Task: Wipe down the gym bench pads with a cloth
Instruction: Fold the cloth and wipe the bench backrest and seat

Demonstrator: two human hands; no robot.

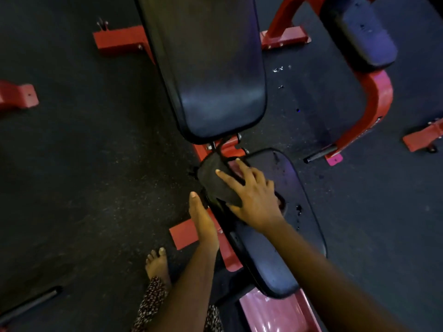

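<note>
A black seat pad (292, 188) and a longer black back pad (211, 68) sit on a red bench frame (184, 233). A dark cloth (215, 185) lies over the seat pad's far left corner. My right hand (254, 200) presses flat on the cloth with its fingers spread. My left hand (202, 221) rests edge-on against the seat pad's left side, one digit straight and the rest hidden. Small wet spots show on the seat pad near my right wrist.
A second bench with a dark pad (364, 32) and red frame (381, 99) stands at the right. Red frame feet (115, 41) lie on the dark rubber floor. My bare foot (157, 264) is left of the seat. A black bar (28, 305) lies at lower left.
</note>
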